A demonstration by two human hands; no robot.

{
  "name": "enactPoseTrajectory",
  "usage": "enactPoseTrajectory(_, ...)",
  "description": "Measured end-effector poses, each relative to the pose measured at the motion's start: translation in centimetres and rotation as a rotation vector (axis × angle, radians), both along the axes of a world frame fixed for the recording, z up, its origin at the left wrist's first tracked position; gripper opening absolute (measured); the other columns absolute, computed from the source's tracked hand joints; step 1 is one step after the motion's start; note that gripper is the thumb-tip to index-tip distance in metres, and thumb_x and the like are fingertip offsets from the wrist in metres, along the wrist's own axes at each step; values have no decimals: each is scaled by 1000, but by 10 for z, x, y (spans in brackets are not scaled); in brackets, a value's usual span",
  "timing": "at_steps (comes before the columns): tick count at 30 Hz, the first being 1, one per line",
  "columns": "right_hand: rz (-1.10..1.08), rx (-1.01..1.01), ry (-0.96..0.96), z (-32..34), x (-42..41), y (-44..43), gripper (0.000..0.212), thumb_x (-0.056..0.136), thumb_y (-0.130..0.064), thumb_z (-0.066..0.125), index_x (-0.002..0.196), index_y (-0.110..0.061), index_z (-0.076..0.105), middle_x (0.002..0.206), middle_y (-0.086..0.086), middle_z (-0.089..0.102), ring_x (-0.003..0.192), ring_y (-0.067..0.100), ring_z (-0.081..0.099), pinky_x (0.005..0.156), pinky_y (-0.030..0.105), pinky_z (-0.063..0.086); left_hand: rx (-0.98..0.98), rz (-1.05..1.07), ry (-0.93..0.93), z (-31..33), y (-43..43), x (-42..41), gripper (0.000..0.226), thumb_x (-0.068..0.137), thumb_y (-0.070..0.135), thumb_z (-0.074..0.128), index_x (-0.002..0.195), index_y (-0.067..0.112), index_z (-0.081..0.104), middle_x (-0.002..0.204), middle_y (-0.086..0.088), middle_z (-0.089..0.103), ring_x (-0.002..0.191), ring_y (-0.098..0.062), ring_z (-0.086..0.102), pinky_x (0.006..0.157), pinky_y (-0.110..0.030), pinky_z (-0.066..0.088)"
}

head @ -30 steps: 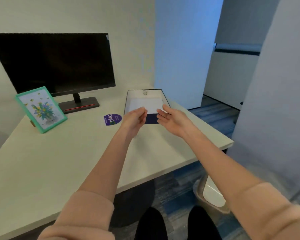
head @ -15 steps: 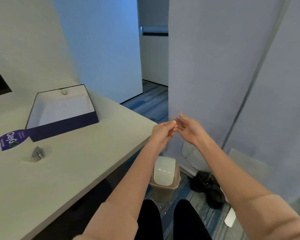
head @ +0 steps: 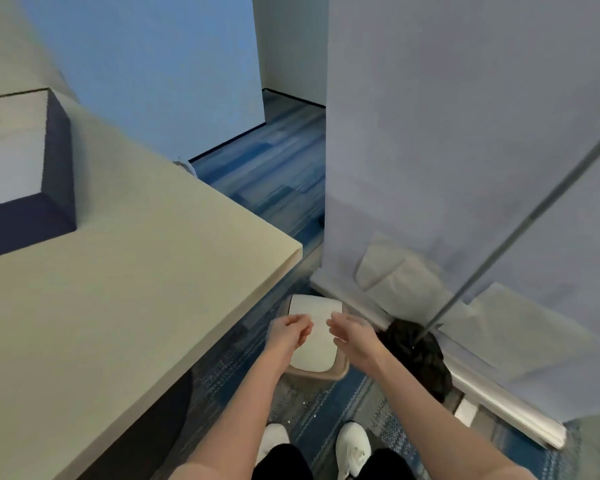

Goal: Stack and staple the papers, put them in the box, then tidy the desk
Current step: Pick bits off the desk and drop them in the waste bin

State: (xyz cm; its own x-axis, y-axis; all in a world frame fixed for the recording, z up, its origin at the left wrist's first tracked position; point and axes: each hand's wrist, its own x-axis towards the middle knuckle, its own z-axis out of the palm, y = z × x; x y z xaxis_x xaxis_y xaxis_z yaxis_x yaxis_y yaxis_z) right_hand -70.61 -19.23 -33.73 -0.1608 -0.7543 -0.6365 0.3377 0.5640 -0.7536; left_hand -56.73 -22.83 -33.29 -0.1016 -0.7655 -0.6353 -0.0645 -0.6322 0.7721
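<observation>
Left hand point(head: 289, 332): hovering over the bin point(head: 314, 341), fingers curled loosely, contents not discernible. Right hand point(head: 352, 336): hovering alongside, fingers released, nothing held. Bin sitting directly beneath both hands, on the floor right of the table point(head: 136, 289). Box point(head: 54, 161) resting far left on the table.

Pale desk point(head: 125, 306), blue-striped carpet point(head: 274, 168), grey partition panels point(head: 465, 133), lidded floor bin point(head: 314, 341).

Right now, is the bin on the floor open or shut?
Shut: the white lid covers the top of the bin below both hands.
</observation>
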Motion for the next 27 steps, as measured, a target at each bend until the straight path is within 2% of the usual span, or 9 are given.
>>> enactPoseTrajectory(2,71,29,83,-28,5,-11,9,95,-19,55,98,-11,58,108,7,56,106,21,48,105,37,33,16,-24,-86,-35,-13,2,12,90,9,60,80,9,66,81,-6,65,66,-10,56,58,-17,44)
enactPoseTrajectory(4,142,50,199,-52,8,-21,18,92,-21,57,105,-8,59,104,2,58,107,21,50,94,30,39,-8,-87,-177,-65,-23,0,17,88,8,61,72,12,67,85,-6,64,68,-11,56,59,-17,45)
enactPoseTrajectory(6,211,53,329,-70,11,-27,23,92,-21,57,110,-6,59,100,1,59,99,17,52,76,20,41,-56,-176,-300,-87,-29,-4,24,87,10,60,66,18,65,75,-1,64,74,-15,57,70,-26,48)
enactPoseTrajectory(8,270,33,478,-89,14,-32,23,93,-21,56,110,-6,60,97,0,60,92,13,53,65,11,38,-130,-290,-437,-107,-34,-8,27,86,13,60,61,24,63,70,5,65,79,-17,60,79,-32,48)
enactPoseTrajectory(11,328,-2,660,-108,17,-37,20,94,-23,56,105,-8,60,93,-2,60,86,12,54,59,9,34,-225,-409,-578,-125,-35,-13,19,89,17,59,71,20,65,80,5,68,84,-16,63,79,-29,49)
enactPoseTrajectory(14,357,-1,775,-119,19,-41,14,94,-19,55,101,-9,61,91,-2,60,85,13,55,60,16,36,-307,-457,-681,-135,-37,-13,10,89,14,57,88,15,68,91,0,70,89,-18,65,82,-34,52)
enactPoseTrajectory(18,374,5,855,-130,18,-44,25,93,-3,47,107,-6,67,110,7,69,106,21,61,80,19,38,-395,-505,-768,-143,-42,-10,23,90,6,53,99,18,71,104,-1,72,99,-20,65,92,-37,52)
enactPoseTrajectory(22,413,6,928,-136,15,-44,29,92,-1,47,111,-6,69,116,4,69,111,19,60,82,15,33,-449,-552,-799,-149,-46,-7,26,88,5,55,97,21,74,104,3,74,100,-17,66,93,-34,51)
enactPoseTrajectory(27,388,3,930,-139,16,-45,16,89,-6,55,96,-9,69,100,2,71,96,18,63,74,19,35,-462,-606,-799,-150,-48,-7,20,85,5,57,88,21,69,96,3,72,92,-19,65,84,-36,52)
